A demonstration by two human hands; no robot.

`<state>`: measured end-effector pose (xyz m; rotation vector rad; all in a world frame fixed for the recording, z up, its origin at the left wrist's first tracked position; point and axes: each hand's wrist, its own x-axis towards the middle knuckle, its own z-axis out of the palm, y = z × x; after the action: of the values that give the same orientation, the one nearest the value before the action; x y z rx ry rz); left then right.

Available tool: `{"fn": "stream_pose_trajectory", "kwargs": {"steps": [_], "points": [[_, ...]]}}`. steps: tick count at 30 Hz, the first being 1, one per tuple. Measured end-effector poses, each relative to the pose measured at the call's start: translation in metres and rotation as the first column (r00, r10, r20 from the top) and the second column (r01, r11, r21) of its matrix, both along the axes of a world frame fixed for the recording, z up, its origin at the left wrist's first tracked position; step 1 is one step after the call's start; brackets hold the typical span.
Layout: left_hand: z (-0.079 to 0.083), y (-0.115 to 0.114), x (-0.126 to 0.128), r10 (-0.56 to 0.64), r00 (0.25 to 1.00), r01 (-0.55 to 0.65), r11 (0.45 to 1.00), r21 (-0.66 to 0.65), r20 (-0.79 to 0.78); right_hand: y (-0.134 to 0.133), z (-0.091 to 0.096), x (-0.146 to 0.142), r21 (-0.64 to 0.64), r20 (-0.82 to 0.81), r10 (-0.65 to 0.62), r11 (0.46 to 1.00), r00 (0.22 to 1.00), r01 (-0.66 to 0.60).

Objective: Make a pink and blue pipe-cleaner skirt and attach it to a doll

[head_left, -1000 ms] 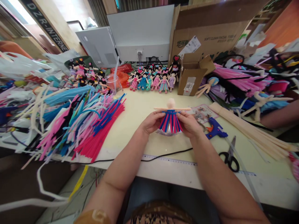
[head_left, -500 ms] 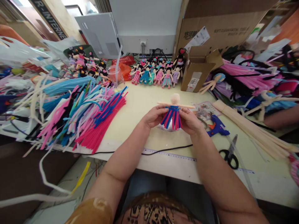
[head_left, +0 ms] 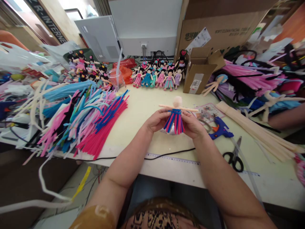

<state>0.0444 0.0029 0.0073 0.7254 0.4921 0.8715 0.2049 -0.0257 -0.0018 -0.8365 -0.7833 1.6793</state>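
Observation:
A small pipe-cleaner doll (head_left: 175, 119) is held upright between my two hands over the table. It has a pale round head, arms stretched out sideways, and a blue band with a skirt of blue and pink strips. My left hand (head_left: 157, 120) pinches its left side at the waist, fingers closed. On the other side my right hand (head_left: 192, 123) grips the waist the same way. Part of a whitish shiny thing shows behind and below the skirt; what it is I cannot make out.
A blue glue gun (head_left: 221, 128) and black-handled scissors (head_left: 234, 156) lie to the right, beside beige pipe cleaners (head_left: 254, 130). Bundles of coloured pipe cleaners (head_left: 105, 127) cover the left. Finished dolls (head_left: 159, 76) stand at the back near a small cardboard box (head_left: 196, 74). A black cable (head_left: 171, 153) crosses the front.
The doll's skirt strips have spread a little, with a gap now showing between them. Both hands keep their hold; the whole view has shifted slightly.

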Motion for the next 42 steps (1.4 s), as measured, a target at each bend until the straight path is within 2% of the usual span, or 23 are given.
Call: {"fn": "stream_pose_trajectory", "kwargs": {"steps": [9,17,22,33,42], "points": [[0.0004,0.0007,-0.0027,0.008,1.000,-0.008,1.000,0.003,-0.027,-0.0009,0.0055,-0.0008,-0.012,-0.036,-0.001,1.000,0.999,0.001],[-0.0033,0.0036,-0.0041,0.060,0.995,-0.061,0.998,-0.010,-0.080,0.0027,0.0059,0.0035,0.081,-0.019,-0.059,0.995,0.998,0.060],[-0.0036,0.0041,-0.0028,0.070,0.996,-0.069,0.998,0.015,-0.064,0.0025,0.0053,0.0010,0.038,-0.026,-0.079,0.996,0.997,0.080],[-0.0015,0.0030,-0.0020,0.078,0.992,-0.078,0.997,0.002,-0.103,0.0004,0.0070,-0.0013,0.025,-0.022,-0.026,0.999,0.999,0.027],[-0.0007,0.0047,-0.0031,0.109,0.984,-0.110,0.994,0.004,-0.140,0.0052,0.0009,0.0018,-0.039,-0.001,-0.120,0.992,0.993,0.120]]}}
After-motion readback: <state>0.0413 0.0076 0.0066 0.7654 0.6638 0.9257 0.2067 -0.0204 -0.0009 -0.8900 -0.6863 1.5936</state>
